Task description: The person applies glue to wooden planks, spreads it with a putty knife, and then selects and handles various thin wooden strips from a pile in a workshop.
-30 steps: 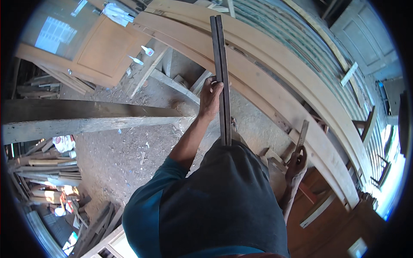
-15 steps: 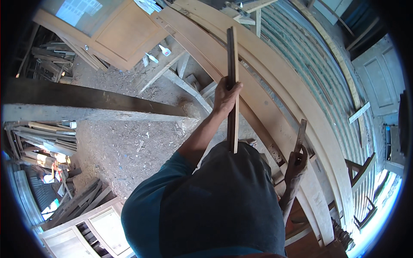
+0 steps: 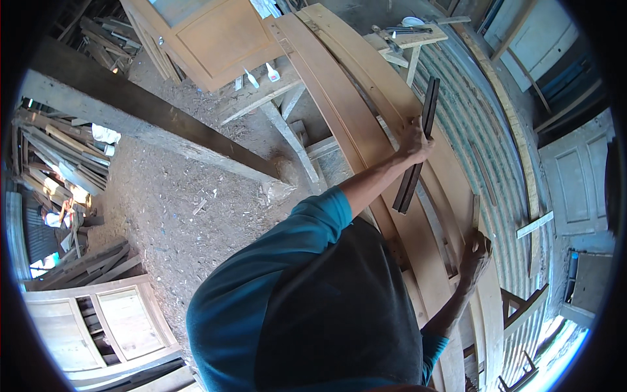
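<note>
My left hand (image 3: 415, 141) grips a dark, grooved wooden strip (image 3: 409, 188) near its middle. The strip is tilted above the long door-like wooden panels (image 3: 372, 130), its upper end leaning to the right. Lower on the right, my right hand (image 3: 477, 253) is closed around a short, narrow flat piece (image 3: 475, 210) that points away from me; its exact kind is hard to make out. Both hands are over the long panels, which lie side by side and look bent by the lens.
A thick wooden post (image 3: 163, 134) slants in from the left. Behind the panels is a small bench (image 3: 418, 38) with tools. White bottles (image 3: 272, 73) sit on a support near a brown door (image 3: 222, 46). Corrugated sheeting (image 3: 486, 137) runs along the right. Scrap timber is piled left.
My left hand has moved right with the strip, which now tilts and shows its dark grooved face. My right hand has shifted slightly right, still holding the short piece. The view has turned.
</note>
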`<action>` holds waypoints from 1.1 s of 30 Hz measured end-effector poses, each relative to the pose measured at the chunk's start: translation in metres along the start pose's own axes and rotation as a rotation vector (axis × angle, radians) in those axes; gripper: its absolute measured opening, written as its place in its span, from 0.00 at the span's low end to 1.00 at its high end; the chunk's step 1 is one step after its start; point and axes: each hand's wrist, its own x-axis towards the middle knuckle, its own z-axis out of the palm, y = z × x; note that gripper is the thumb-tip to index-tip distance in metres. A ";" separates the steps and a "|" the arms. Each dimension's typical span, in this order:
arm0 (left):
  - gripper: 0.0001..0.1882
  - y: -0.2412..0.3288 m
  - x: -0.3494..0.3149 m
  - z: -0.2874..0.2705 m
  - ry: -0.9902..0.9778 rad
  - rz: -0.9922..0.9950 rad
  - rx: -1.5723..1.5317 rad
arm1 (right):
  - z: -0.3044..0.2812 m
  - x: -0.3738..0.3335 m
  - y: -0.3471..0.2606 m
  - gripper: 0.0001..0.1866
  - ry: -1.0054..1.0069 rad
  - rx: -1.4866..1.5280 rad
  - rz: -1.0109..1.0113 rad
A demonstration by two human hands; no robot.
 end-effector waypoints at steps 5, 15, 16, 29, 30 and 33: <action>0.33 0.014 -0.004 0.003 -0.005 -0.039 0.194 | 0.005 0.001 -0.010 0.19 0.072 -0.167 0.077; 0.37 0.014 -0.007 -0.062 0.098 0.206 0.041 | 0.025 0.026 -0.150 0.22 -0.006 0.314 0.077; 0.36 -0.001 -0.002 -0.078 0.168 0.303 -0.012 | 0.029 0.028 -0.157 0.21 0.004 0.320 0.063; 0.38 -0.288 0.078 -0.357 0.625 -0.248 0.212 | 0.082 0.137 -0.324 0.19 -0.112 0.477 -0.187; 0.42 -0.289 0.088 -0.374 0.563 -0.263 0.278 | 0.089 0.148 -0.345 0.19 -0.164 0.491 -0.243; 0.52 -0.294 0.111 -0.410 0.438 -0.275 0.363 | 0.122 0.179 -0.400 0.19 -0.290 0.626 -0.307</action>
